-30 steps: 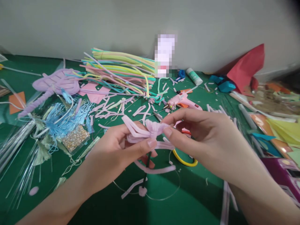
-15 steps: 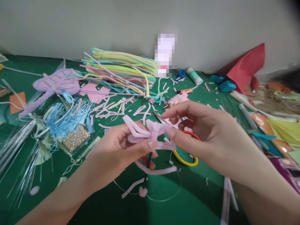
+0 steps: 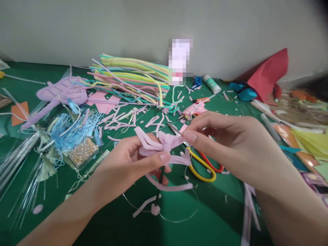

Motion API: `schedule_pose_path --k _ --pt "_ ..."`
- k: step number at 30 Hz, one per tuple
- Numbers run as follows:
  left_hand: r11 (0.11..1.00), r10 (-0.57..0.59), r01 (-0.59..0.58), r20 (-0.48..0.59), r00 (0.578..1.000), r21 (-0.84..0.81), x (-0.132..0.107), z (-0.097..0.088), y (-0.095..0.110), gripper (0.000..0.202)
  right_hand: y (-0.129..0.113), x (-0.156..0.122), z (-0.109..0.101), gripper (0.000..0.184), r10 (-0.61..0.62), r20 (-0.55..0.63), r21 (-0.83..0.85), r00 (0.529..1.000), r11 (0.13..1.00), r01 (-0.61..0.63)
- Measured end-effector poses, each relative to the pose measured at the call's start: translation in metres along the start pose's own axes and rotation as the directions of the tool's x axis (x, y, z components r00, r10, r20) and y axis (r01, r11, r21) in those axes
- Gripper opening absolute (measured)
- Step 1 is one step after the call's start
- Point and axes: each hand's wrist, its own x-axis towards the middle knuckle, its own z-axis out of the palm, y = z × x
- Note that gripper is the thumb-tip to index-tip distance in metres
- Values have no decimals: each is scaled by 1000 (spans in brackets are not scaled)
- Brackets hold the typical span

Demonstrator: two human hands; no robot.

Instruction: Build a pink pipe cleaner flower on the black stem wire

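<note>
My left hand (image 3: 143, 160) is closed around a pale lilac pipe-cleaner bow (image 3: 166, 141), its thumb pressing just below the gathered middle. Loops and loose ends stick out to both sides of the bow. A dark thin stick (image 3: 161, 176) runs down beneath that hand, toward a small lilac lump (image 3: 155, 209). My right hand (image 3: 217, 136) pinches the right tip of the bow between thumb and forefinger. Scissors with yellow and red handles (image 3: 202, 167) lie open on the table just under my right hand. A pink glue gun (image 3: 193, 110) rests behind it.
A bundle of coloured pipe cleaners (image 3: 133, 77) lies at the back, near a glue stick (image 3: 212, 84). Short lilac offcuts (image 3: 120, 118) are scattered in the middle. On the left are a lilac fan shape (image 3: 63, 90), blue tassels (image 3: 66, 128) and a bead packet (image 3: 83, 152). Red paper (image 3: 269, 77) stands right.
My right hand has shifted slightly right, its fingers closing together at the bow's tip, and more of the scissors' handles shows. My left hand stays almost still with the bow.
</note>
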Motion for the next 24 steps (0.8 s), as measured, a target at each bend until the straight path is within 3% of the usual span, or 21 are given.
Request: schedule_pose_path --k 11,19,24 --pt "1000 -10 10 -24 1000 5 0 0 1 13 3 -1 7 12 64 56 100 996 993 -69" --pt "1000 6 -6 6 1000 -18 0 2 2 15 -1 -1 10 14 92 99 91 991 991 -101" --pt "999 10 -8 -36 999 48 2 1 1 17 2 0 12 17 83 105 72 991 993 -91"
